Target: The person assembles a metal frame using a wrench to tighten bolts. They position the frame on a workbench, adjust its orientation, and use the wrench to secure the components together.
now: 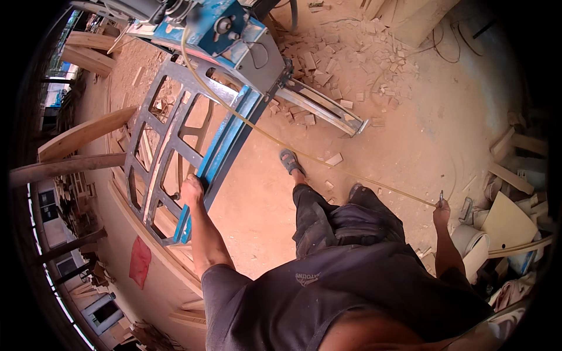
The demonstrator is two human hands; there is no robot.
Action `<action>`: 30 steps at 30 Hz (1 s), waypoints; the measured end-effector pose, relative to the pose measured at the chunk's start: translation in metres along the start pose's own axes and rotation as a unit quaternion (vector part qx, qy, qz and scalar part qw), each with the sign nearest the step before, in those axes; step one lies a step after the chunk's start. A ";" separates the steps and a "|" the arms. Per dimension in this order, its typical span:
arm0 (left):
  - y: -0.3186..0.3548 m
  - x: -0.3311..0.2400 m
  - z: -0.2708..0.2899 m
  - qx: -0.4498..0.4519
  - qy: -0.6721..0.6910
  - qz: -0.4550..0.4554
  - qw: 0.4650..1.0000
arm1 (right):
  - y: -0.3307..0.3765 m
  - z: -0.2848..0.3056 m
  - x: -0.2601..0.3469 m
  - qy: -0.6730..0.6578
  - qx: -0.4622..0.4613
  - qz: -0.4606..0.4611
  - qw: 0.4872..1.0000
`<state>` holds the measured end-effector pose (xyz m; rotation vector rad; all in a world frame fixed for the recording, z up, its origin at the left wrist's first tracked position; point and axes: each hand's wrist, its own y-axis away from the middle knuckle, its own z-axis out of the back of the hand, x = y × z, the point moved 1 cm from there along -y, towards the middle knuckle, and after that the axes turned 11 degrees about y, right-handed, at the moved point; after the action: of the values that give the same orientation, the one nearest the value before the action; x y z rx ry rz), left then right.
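The yellowish hose [328,164] is running from the blue machine [234,35] across the sawdust floor [410,134] to the right hand [441,209], which is pinching its end. The left hand [192,190] is gripping the machine's blue frame rail [225,140], beside the grey metal grid [167,146].

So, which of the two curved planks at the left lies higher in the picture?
The paler, wider plank; it slopes up to the right above the darker, narrower plank, which runs almost level.

No packages, signs or screens observed. One printed label noted: a small pale logo patch [307,277] on the dark shirt, lower centre of frame, appearing inverted from this viewpoint.
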<state>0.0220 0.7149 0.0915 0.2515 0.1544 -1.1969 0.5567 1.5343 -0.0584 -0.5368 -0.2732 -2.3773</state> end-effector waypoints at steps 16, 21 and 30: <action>0.218 -0.050 -0.025 0.035 0.035 0.040 0.998 | 0.014 -0.081 0.221 0.031 0.162 -0.080 0.983; 0.224 -0.062 -0.011 -0.004 0.036 0.082 0.996 | -0.012 -0.069 0.247 -0.087 0.142 -0.070 0.984; 0.242 -0.040 0.033 0.038 0.066 0.112 0.991 | 0.053 0.006 0.416 -0.185 0.247 0.066 0.949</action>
<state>0.2326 0.8243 0.1603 0.4046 0.1902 -0.9633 0.3082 1.2583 0.1359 -0.7235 -0.9408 -1.9606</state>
